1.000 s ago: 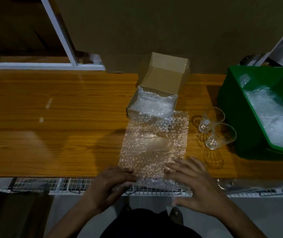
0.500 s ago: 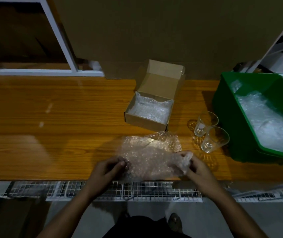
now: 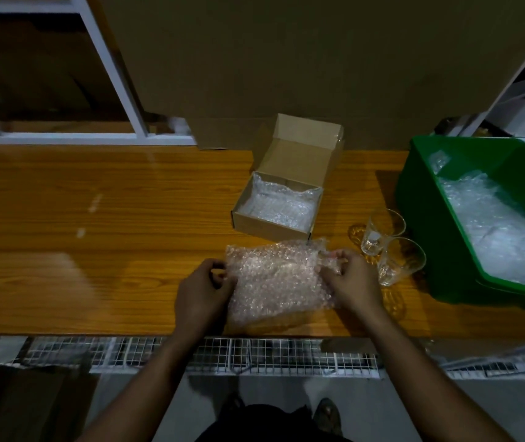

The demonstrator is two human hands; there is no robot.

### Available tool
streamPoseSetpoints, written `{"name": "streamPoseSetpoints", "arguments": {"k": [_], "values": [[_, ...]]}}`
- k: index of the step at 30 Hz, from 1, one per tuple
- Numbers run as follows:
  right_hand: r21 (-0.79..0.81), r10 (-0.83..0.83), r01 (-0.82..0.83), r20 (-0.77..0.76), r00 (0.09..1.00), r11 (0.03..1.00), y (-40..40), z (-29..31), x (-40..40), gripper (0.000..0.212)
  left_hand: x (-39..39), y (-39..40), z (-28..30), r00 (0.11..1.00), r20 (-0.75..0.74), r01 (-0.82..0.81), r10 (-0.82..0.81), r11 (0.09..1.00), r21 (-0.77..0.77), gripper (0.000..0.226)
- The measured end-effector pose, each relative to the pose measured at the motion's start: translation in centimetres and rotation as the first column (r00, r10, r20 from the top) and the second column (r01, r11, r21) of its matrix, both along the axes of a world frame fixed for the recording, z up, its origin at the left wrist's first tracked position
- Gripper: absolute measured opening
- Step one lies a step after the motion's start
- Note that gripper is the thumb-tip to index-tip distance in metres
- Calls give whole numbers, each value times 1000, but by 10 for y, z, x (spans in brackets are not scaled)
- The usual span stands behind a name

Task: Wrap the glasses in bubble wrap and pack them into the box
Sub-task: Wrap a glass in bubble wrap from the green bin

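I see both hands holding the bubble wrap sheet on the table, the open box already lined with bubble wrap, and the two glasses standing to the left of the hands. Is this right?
Not quite. In the head view the two glasses stand to the right of the hands, beside the green bin, not to the left. The rest holds: the left hand and right hand hold the bubble wrap sheet on the table, and the open box is lined.

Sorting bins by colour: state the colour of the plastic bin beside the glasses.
Green plastic bin, seen in the head view.

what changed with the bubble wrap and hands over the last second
The clear bubble wrap sheet was pulled back off the open cardboard box toward the table edge. The left hand and right hand, earlier flat on it, now pinch its side edges. The two clear glasses and green plastic bin stayed put.
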State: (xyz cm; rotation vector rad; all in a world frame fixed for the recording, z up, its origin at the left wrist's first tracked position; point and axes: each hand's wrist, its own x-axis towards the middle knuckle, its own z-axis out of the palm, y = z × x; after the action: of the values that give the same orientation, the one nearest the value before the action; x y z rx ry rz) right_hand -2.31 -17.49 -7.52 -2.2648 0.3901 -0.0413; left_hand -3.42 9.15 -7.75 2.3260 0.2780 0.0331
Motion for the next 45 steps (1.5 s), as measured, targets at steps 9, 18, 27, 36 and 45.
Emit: {"name": "streamPoseSetpoints", "arguments": {"k": [9, 18, 27, 36, 45], "values": [[-493, 513, -373, 186, 838, 786, -14, -9, -32, 45, -28, 18, -10, 822, 295, 410, -488, 865, 289, 74], [-463, 737, -631, 77, 671, 623, -44, -36, -54, 55, -39, 36, -38, 651, 96, 596, -753, 585, 549, 52], [-336, 670, -585, 258, 696, 738, -67, -26, -39, 27, -33, 33, -30, 776, 143, 572, -614, 781, 252, 46], [-33, 412, -420, 280, 867, 907, -46, -3, -33, 14, -17, 14, -14, 884, 239, 427, -402, 902, -66, 25], [1, 124, -128, 224, 967, 992, -26, -10, -4, 13, 18, -1, -16, 981, 162, 137, -103, 967, -215, 22]]}}
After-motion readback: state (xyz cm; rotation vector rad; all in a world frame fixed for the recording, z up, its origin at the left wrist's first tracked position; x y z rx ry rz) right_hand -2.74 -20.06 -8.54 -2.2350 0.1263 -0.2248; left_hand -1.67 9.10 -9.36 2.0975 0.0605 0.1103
